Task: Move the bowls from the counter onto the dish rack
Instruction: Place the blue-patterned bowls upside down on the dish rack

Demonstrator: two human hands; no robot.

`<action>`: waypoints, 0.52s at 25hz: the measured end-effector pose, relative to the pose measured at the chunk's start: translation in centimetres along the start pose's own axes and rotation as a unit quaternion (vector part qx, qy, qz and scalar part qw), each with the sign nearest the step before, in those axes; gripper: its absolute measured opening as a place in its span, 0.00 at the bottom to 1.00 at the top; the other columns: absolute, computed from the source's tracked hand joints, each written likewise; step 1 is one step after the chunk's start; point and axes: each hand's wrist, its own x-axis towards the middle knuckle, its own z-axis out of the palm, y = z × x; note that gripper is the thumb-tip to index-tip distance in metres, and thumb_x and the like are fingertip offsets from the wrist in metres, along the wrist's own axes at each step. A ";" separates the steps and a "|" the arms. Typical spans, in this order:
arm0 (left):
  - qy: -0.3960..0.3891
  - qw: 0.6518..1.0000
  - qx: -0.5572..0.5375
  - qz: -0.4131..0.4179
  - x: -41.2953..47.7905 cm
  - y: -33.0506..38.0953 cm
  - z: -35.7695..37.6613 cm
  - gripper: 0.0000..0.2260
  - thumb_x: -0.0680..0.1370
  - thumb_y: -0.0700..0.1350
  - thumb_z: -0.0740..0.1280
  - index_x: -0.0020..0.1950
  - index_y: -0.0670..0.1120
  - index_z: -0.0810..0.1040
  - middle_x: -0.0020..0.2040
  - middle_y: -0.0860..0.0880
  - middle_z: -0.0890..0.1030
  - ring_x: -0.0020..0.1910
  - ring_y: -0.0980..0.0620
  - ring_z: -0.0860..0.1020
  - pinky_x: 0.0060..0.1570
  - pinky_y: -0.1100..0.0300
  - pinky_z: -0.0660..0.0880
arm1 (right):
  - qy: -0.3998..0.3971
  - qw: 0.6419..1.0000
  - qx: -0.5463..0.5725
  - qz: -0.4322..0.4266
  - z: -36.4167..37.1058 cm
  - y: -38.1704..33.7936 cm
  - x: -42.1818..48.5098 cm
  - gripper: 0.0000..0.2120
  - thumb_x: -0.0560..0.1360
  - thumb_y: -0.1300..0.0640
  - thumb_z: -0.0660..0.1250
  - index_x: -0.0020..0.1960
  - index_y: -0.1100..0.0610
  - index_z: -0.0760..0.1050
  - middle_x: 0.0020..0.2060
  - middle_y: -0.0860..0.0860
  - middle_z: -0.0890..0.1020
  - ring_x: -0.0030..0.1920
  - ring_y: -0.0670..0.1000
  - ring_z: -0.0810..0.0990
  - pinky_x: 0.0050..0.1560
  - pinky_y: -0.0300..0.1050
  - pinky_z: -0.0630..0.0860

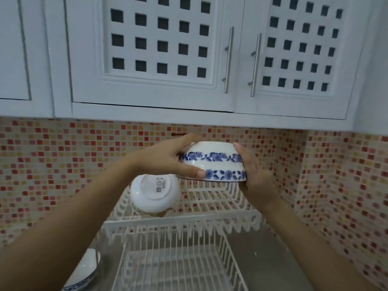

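Note:
I hold a white bowl with two blue flower bands upside down in the air, above the upper tier of the white wire dish rack. My left hand grips its left side and my right hand grips its right side. A plain white bowl rests tilted on the rack's upper tier at the left, its base facing me. Another blue-patterned bowl sits on the counter at the lower left, partly hidden by my left forearm.
White wall cabinets with metal bar handles hang just above the rack. A red and yellow mosaic backsplash runs behind and along the right wall. The rack's lower tier holds nothing visible.

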 end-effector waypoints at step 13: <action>0.070 0.984 0.135 -0.097 7.2 -4.1 9.9 0.33 0.65 0.56 0.75 0.63 0.48 0.64 0.61 0.52 0.68 0.54 0.53 0.69 0.50 0.60 0.71 | -0.456 0.844 0.238 0.150 4.1 8.9 0.5 0.54 0.63 0.47 0.77 0.76 0.44 0.43 0.75 0.45 0.55 0.71 0.49 0.63 0.69 0.52 0.69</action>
